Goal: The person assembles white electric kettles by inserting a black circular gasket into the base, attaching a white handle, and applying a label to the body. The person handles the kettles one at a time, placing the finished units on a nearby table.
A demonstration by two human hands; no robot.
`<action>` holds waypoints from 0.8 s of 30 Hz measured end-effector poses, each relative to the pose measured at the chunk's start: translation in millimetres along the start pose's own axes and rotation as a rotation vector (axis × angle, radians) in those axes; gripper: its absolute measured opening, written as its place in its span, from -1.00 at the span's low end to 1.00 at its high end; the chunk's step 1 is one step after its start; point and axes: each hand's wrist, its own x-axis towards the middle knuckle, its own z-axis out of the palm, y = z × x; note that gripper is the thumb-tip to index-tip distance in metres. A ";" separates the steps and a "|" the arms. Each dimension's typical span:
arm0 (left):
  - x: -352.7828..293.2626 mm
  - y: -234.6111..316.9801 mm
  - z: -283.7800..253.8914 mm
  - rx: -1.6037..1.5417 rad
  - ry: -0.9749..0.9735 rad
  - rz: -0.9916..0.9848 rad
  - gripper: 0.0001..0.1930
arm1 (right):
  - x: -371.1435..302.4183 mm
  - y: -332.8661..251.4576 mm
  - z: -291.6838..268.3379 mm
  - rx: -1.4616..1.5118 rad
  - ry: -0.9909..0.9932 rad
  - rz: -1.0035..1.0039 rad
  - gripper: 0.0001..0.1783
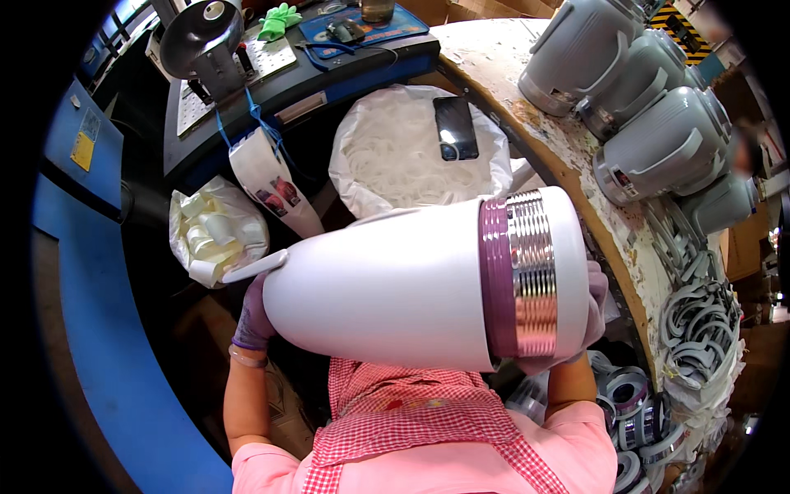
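A large white vacuum jug (378,288) lies on its side across the front of my body, held up between my hands. A purple ring (497,278) and a ribbed shiny metal band (533,276) go round it near its right end. My left hand (253,317), in a purplish glove, grips the narrower left end, its fingers mostly hidden behind the jug. Beside that hand a pale flat strip (257,267) sticks out from the jug. My right hand (596,309), also gloved, is closed round the white right end, partly covered by it.
Beyond the jug, a white bag of translucent rings (387,148) has a phone (456,128) on top. A bag of white pieces (218,230) sits left. Grey jugs (658,152) stand on the curved bench (485,49), with grey handles (699,321) nearer. A metal fixture (206,49) occupies the far-left table.
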 end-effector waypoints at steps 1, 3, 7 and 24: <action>3.5 -2.4 1.7 0.012 -0.044 0.020 -0.49 | -1.0 -1.5 -3.0 0.005 0.023 -0.058 -0.51; 9.1 -2.5 7.2 0.050 -0.105 0.152 -0.49 | -7.7 -4.3 -10.8 0.026 -0.014 -0.007 -0.52; 16.1 19.2 17.7 0.013 -0.191 0.187 -0.50 | -26.3 -1.9 -24.7 0.100 0.029 -0.057 -0.57; 49.1 99.0 -70.6 -0.805 0.362 -0.114 -0.39 | -50.5 41.7 -2.8 0.172 -0.362 0.347 0.27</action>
